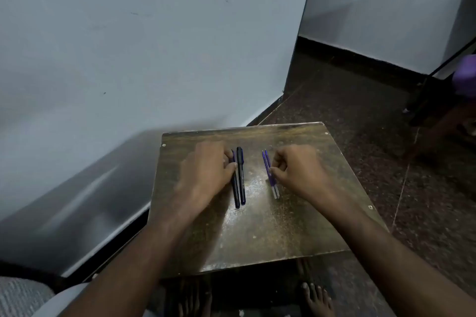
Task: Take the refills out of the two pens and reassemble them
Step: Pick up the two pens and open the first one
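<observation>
Both forearms reach over the desk (296, 226): left hand (206, 170) curls fingers onto the black pens (240, 177), right hand (296, 167) pinches the purple refills (269, 175).

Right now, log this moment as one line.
left hand touching black pens | right hand pinching purple refills | all on wooden table
</observation>
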Tool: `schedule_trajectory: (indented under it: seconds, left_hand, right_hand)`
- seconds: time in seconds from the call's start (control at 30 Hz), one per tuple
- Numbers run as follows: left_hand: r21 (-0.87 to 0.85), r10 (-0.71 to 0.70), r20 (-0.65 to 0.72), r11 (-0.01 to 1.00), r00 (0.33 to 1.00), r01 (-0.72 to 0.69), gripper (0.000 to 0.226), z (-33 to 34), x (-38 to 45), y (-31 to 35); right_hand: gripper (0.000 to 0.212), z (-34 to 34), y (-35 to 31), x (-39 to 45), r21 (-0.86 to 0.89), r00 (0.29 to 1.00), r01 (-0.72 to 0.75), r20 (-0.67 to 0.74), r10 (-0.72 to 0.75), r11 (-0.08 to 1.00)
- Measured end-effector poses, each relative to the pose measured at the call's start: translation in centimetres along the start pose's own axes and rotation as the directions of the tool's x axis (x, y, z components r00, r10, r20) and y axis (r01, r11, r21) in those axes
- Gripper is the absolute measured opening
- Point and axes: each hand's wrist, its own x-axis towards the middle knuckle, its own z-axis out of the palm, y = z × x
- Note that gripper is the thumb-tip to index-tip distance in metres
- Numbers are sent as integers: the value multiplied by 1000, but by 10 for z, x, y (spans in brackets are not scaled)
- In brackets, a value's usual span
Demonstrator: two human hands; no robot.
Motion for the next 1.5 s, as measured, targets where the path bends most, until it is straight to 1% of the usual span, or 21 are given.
schedule_trajectory:
  seconds: [0.07, 0.2, 0.3, 0.43, 0.63, 0.7, 0.73, 0.77, 0.83, 0.9, 0.97, 1.03, 1.1, 1.13, 1.17, 1.2, 1.23, 1.27, 1.33, 1.37, 1.5]
  left_hand:
    - [88, -4, -44, 996, 999, 8, 17, 3, 6, 8]
    - [256, -31, -99, 965, 995, 56, 40, 14, 10, 24]
    - [316, -20, -133, 947, 991, 62, 42, 19, 11, 29]
    - [341, -45, -96, 937, 994, 75, 53, 25, 17, 31]
    - [328, -63, -91, 940, 994, 90, 44, 26, 19, 37]
    - [289, -71, -101, 952, 992, 98, 44, 21, 18, 35]
    - [234, -78, -100, 967, 992, 100, 46, 17, 19, 33]
    - [158, -78, -98, 983, 992, 93, 48, 13, 19, 30]
    - [-8, -61, -112, 998, 992, 60, 46, 5, 19, 28]
    - [-119, -15, -126, 993, 992, -1, 41, 3, 14, 29]
    - [-158, 64, -82, 984, 995, -76, 36, 6, 9, 31]
    - [-167, 147, 5, 975, 989, -144, 31, 8, 8, 28]
    - [-197, 162, 68, 970, 984, -146, 24, 2, 12, 17]
    - [-190, 124, 55, 975, 991, -112, 26, -2, 15, 9]
    - [-146, 66, 15, 987, 998, -63, 33, -6, 16, 0]
    - [-73, 9, -23, 997, 1000, -11, 41, -7, 17, -10]
    - [-7, -38, -23, 999, 999, 38, 47, -8, 18, -17]
    - [30, -78, 23, 997, 997, 77, 50, -7, 17, -22]
    - [-3, -136, 157, 990, 978, 138, 48, -2, 16, -20]
    - [-20, -147, 187, 988, 971, 153, 44, 2, 17, -17]
    - [-6, -140, 145, 990, 979, 142, 34, 11, 25, 4]
  right_hand:
    - [19, -1, -3, 2, 9, 1000, 11, 9, -11, 1000]
    - [20, -3, -11, 5, -19, 999, 42, -3, -42, 999]
    - [20, -6, -14, 4, -23, 1000, 31, -3, -31, 999]
    - [21, -6, -15, 3, -7, 1000, 27, -14, -27, 1000]
    - [21, -9, -9, 1, -20, 1000, -20, 19, 20, 1000]
    - [20, -12, -8, -1, 74, 997, -58, 46, 54, 996]
    - [20, -13, -8, -2, 184, 994, -102, 69, 90, 978]
    - [21, -15, -9, -4, 337, 985, -164, 107, 135, 927]
    - [29, -16, -14, -6, 626, 958, -283, 217, 186, 726]
    - [39, -16, -23, -7, 780, 940, -338, 302, 157, 526]
    - [38, -13, -32, -10, 841, 924, -380, 366, 113, 384]
    - [31, -11, -39, -12, 850, 910, -413, 398, 117, 326]
    - [30, -10, -41, -12, 851, 900, -436, 412, 145, 292]
    - [30, -11, -40, -12, 845, 896, -443, 414, 158, 298]
    - [29, -12, -38, -12, 831, 898, -441, 406, 172, 339]
    - [28, -13, -36, -11, 805, 903, -430, 388, 185, 408]
    - [28, -14, -34, -11, 776, 910, -415, 367, 196, 475]
    - [27, -15, -32, -10, 755, 915, -402, 347, 204, 518]
    - [28, -16, -29, -9, 747, 920, -393, 331, 212, 537]
    - [28, -16, -27, -8, 749, 921, -390, 328, 211, 535]
    - [25, -16, -23, -8, 756, 921, -390, 328, 211, 525]
